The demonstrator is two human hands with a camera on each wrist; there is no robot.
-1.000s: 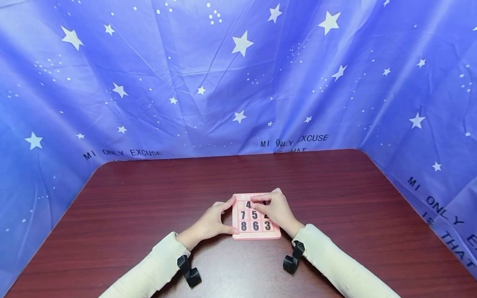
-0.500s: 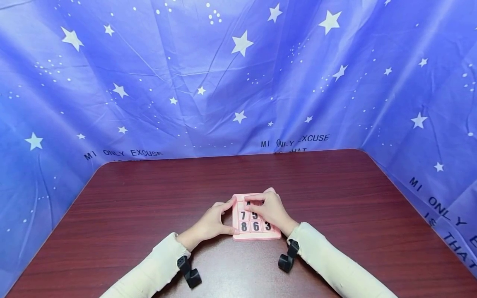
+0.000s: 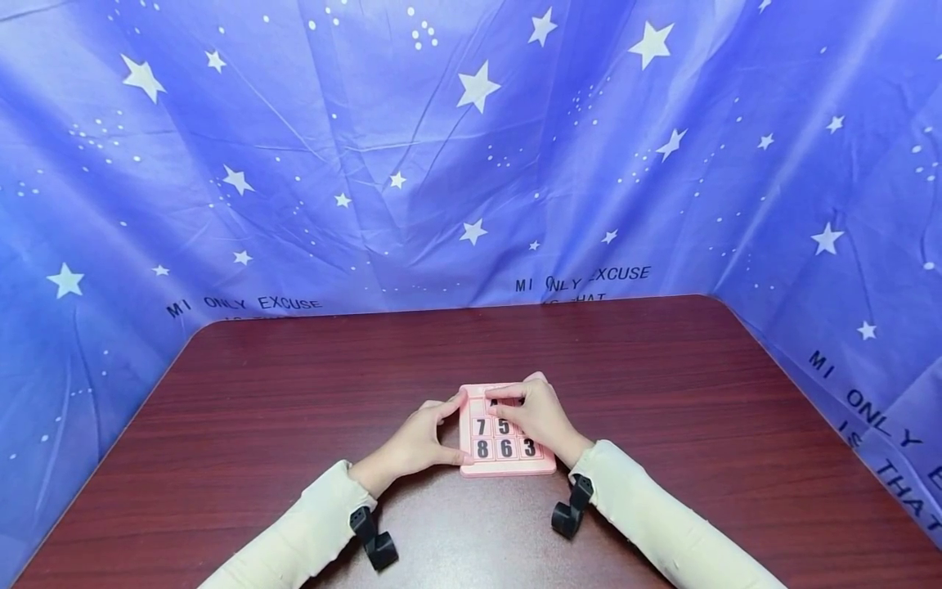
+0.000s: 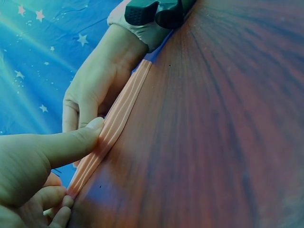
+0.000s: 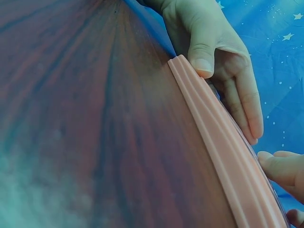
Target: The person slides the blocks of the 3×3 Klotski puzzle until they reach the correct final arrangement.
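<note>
A pink number slide puzzle [image 3: 508,469] lies flat on the table, with black-numbered tiles in a raised frame. My left hand [image 3: 418,436] holds its left side, thumb at the near corner and fingers at the far one. My right hand [image 3: 543,415] reaches over from the right; its thumb and index fingertips touch the top row around the 4 tile [image 3: 494,402], which is mostly covered. Left of that tile is a blank space. The 7, 5, 8, 6 and 3 show; the right part of the upper rows is hidden. The left wrist view shows the left thumb [image 4: 78,142] on the puzzle's near edge.
The dark red wooden table [image 3: 316,368] spreads around the puzzle on all sides. Behind it and along the sides hangs a blue curtain [image 3: 397,106] with white stars. Black camera mounts [image 3: 374,540] are strapped to both wrists over pale sleeves.
My right hand has moved left over the top row, then slightly back right, and now covers most of the 4 that showed earlier. My left hand and the frame have stayed in place.
</note>
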